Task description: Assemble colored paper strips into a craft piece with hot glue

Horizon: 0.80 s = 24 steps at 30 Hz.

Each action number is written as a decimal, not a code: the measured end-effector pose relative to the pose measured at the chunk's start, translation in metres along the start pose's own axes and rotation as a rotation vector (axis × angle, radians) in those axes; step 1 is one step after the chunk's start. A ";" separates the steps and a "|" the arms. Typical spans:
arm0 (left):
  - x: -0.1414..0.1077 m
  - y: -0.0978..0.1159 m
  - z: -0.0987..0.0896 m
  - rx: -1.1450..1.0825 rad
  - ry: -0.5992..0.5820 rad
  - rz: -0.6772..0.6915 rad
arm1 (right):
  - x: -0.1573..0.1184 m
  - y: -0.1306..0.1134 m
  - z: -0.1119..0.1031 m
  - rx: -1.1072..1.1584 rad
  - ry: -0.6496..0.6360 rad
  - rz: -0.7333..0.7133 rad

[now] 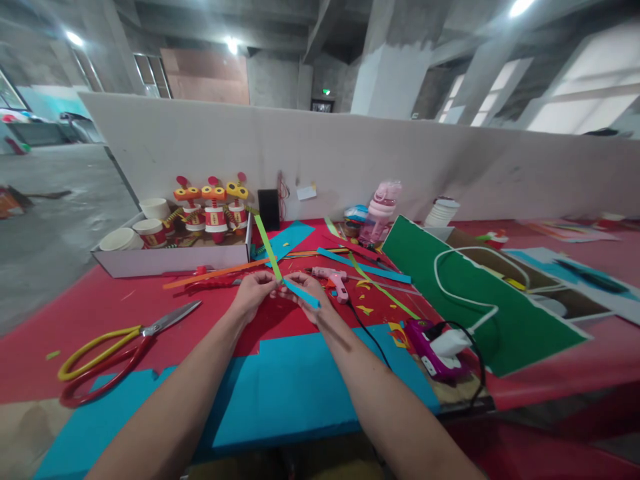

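Note:
Near the middle of the table, my left hand (255, 291) pinches a green paper strip (268, 247), which rises up and to the left from the fingers. My right hand (306, 291) closes on a blue paper strip (301, 293) that slants down to the right across the palm. Both strips meet at an angle between the fingertips; whether they are joined there I cannot tell. Just right of my hands lies a pink glue gun (336, 283). An orange paper strip (220, 273) and another long blue strip (365, 265) lie behind them.
Large scissors (143, 340) lie open at left. A box (175, 261) holds paper cups and several cup figures. At right are a purple power strip (435, 353) with cables and a leaning green board (465, 300). A pink bottle (383, 210) stands by the white partition (310, 153).

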<state>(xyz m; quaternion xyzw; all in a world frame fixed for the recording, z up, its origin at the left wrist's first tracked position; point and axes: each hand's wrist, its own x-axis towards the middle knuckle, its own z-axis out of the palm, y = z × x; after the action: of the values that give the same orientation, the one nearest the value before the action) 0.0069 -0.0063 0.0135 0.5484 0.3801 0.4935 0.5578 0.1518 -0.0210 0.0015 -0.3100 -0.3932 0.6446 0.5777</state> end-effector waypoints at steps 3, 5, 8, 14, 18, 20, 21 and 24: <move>0.000 0.001 0.001 0.010 0.020 -0.007 | 0.001 0.002 0.000 -0.007 0.029 0.010; 0.000 0.001 0.001 0.030 0.048 -0.016 | 0.001 0.002 0.001 -0.015 0.038 0.013; 0.001 0.000 0.001 0.046 0.079 -0.033 | 0.000 0.001 0.002 -0.026 0.048 0.015; 0.008 -0.011 -0.007 0.075 0.053 -0.029 | -0.002 0.001 0.003 -0.038 0.044 0.007; 0.008 -0.010 -0.011 0.103 0.005 -0.018 | -0.002 0.002 0.003 -0.055 0.058 -0.011; 0.006 -0.006 -0.011 0.121 -0.004 -0.029 | -0.001 0.002 0.004 -0.061 0.081 -0.030; 0.005 -0.003 -0.010 0.125 -0.003 -0.038 | -0.001 0.002 0.004 -0.065 0.092 -0.039; 0.002 0.003 -0.005 0.095 0.003 -0.058 | -0.001 0.003 0.005 -0.095 0.106 -0.061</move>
<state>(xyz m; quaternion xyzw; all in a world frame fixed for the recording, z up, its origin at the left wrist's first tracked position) 0.0019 -0.0038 0.0159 0.5622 0.4199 0.4593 0.5446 0.1465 -0.0223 0.0016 -0.3589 -0.4014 0.5900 0.6017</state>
